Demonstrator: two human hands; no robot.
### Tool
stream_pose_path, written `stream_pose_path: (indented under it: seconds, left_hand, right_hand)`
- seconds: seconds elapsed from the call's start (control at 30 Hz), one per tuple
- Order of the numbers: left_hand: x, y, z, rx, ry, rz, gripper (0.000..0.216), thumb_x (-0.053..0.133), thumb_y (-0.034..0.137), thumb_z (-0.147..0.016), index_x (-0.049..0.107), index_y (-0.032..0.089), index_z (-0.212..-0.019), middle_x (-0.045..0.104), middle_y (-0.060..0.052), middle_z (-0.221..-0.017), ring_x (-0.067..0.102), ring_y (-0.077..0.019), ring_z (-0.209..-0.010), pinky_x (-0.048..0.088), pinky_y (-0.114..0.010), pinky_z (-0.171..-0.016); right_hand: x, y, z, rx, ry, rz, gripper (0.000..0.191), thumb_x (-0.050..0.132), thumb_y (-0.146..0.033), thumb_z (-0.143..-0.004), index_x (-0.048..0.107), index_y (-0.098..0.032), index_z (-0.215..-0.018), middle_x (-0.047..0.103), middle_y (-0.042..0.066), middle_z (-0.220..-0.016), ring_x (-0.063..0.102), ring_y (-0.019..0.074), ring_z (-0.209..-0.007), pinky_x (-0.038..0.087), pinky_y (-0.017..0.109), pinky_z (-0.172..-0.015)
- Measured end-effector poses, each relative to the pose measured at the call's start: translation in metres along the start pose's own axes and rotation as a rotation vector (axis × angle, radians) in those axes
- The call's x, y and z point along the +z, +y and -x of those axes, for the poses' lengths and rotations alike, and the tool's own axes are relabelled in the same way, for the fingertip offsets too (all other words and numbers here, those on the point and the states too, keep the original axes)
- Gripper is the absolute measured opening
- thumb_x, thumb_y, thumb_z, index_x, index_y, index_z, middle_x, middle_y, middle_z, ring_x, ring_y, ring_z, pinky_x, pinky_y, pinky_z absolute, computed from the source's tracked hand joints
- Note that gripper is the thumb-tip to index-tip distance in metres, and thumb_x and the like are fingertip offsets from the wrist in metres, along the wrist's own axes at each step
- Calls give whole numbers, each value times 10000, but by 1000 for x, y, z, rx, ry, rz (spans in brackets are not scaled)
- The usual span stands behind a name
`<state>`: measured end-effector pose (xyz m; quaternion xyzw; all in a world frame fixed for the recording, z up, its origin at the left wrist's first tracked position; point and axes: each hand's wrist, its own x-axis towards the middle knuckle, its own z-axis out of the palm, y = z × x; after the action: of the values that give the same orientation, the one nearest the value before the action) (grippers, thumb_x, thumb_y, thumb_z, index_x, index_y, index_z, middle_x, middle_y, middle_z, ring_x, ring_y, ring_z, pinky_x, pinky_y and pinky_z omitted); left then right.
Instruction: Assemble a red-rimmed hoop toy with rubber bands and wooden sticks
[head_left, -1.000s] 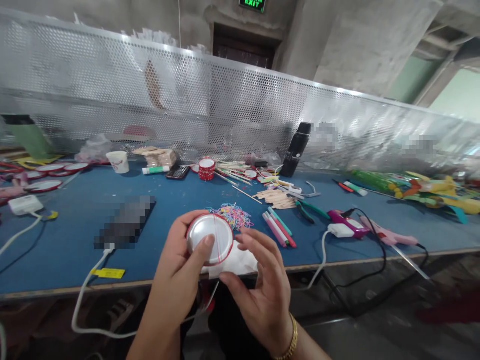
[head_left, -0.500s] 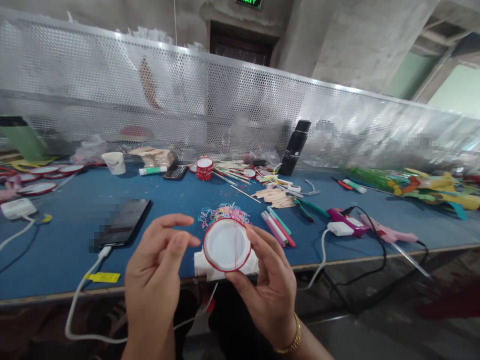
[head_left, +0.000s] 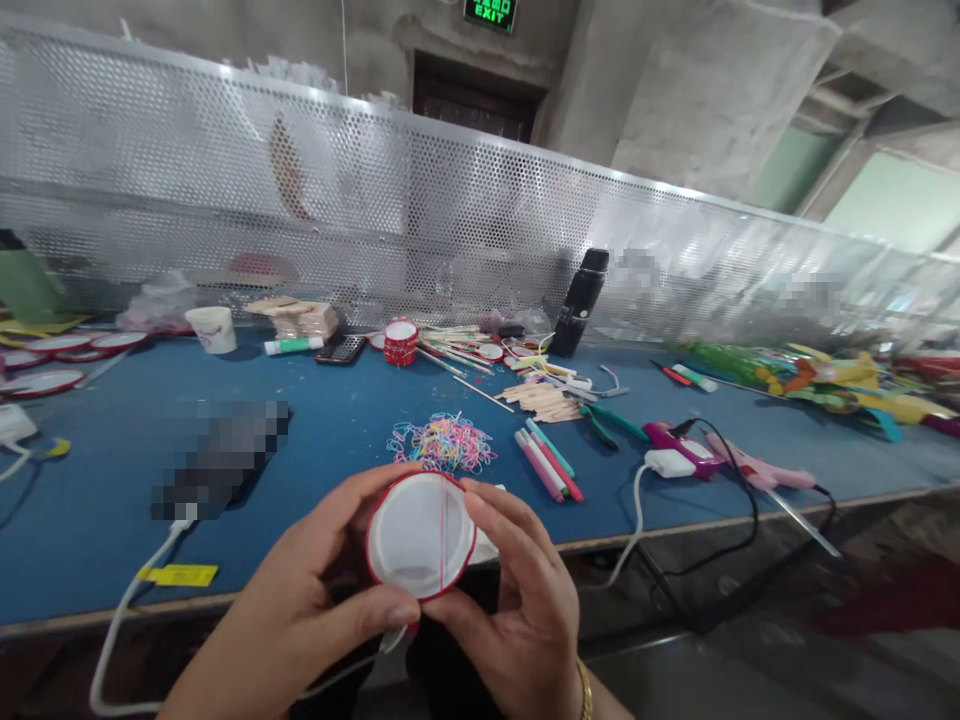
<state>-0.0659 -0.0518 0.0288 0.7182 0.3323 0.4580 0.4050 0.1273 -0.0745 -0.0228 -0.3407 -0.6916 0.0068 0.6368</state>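
Observation:
A round white lid with a red rim (head_left: 411,535) is held up in front of me, just over the table's front edge. Thin reddish bands stretch across its right part. My left hand (head_left: 322,580) grips its left side, thumb at the lower rim and fingers along the top. On the opposite side, my right hand (head_left: 517,580) pinches the rim between thumb and fingers. Beyond the lid lies a pile of small colourful rubber bands (head_left: 450,442). A white item behind the lid is mostly hidden.
Pink, red and green markers (head_left: 547,462) lie right of the pile, near pliers (head_left: 604,425) and a pink glue gun (head_left: 757,465). A phone (head_left: 225,460) with a white cable is at left. Stacked red lids (head_left: 400,343), wooden sticks (head_left: 547,400) and a black bottle (head_left: 581,303) stand farther back.
My left hand has moved right from beside the lid and closed on its left side. The lid has shifted slightly left and down in view, still in my right hand.

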Motion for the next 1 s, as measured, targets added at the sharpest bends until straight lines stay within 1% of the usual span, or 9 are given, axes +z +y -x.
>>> stream_pose_path:
  seconds: [0.1,0.2,0.37,0.43,0.5,0.57,0.67,0.8,1.0]
  left_hand:
    - [1,0,0,-21,18,116,634,860,341,-701,653,359,-1301,712,-43,-1271,710,-282,-1062,612,-288,-801]
    - [3,-4,-1,-20,20,230,732,895,339,-661,631,361,-1344,694,-50,-1300,704,-286,-1065,607,-288,-821]
    - [7,-15,-3,-28,-18,394,772,928,369,-614,629,328,-1324,708,-70,-1219,712,-253,-944,598,-249,-720]
    - [5,-16,-5,-32,7,424,789,940,399,-582,633,299,-1301,672,-98,-1299,707,-269,-959,598,-257,-701]
    - [3,-17,-7,-61,72,441,800,945,412,-567,625,281,-1288,624,-122,-1384,703,-285,-975,606,-281,-705]
    - [1,-17,-9,-82,152,441,802,955,394,-548,623,274,-1267,609,-126,-1408,694,-296,-1012,610,-305,-740]
    - [1,-18,-12,-65,201,420,788,971,341,-518,638,261,-1227,632,-116,-1383,666,-305,-1100,591,-320,-847]
    - [3,-20,-16,-39,183,404,768,968,316,-519,649,239,-1213,660,-125,-1333,667,-297,-1102,576,-309,-877]
    - [-1,-21,-13,-63,195,400,784,940,323,-569,600,243,-1271,622,-146,-1381,657,-331,-1138,601,-316,-821]
  right_hand:
    - [-2,0,-7,-2,-34,-16,533,741,-393,-882,566,-274,-1372,667,88,-1301,646,237,-1198,588,406,-983]
    - [-2,-2,-10,-2,-43,-37,533,744,-411,-877,570,-270,-1361,671,90,-1289,650,238,-1184,594,405,-960]
    - [0,-1,-9,15,-48,-52,603,761,-448,-854,529,-276,-1384,681,88,-1271,648,249,-1184,582,424,-968]
    - [-5,5,-15,45,-72,-56,635,741,-473,-866,496,-270,-1416,677,93,-1285,656,246,-1172,572,424,-974]
    - [-14,15,-31,83,-117,-17,559,678,-451,-922,501,-267,-1420,690,86,-1267,677,225,-1126,566,404,-961]
    - [-24,30,-54,101,-201,129,366,611,-360,-974,604,-256,-1325,743,63,-1141,700,202,-1036,555,374,-930]
    - [-35,53,-94,119,-458,486,192,596,-261,-965,753,-228,-1071,776,54,-1007,701,218,-973,522,374,-914]
    - [-31,79,-129,141,-676,785,191,602,-230,-944,790,-222,-975,781,57,-1012,683,226,-1008,475,358,-961]
    - [-6,124,-146,197,-917,929,235,572,-235,-938,772,-253,-1061,764,34,-1139,665,196,-1095,464,279,-951]
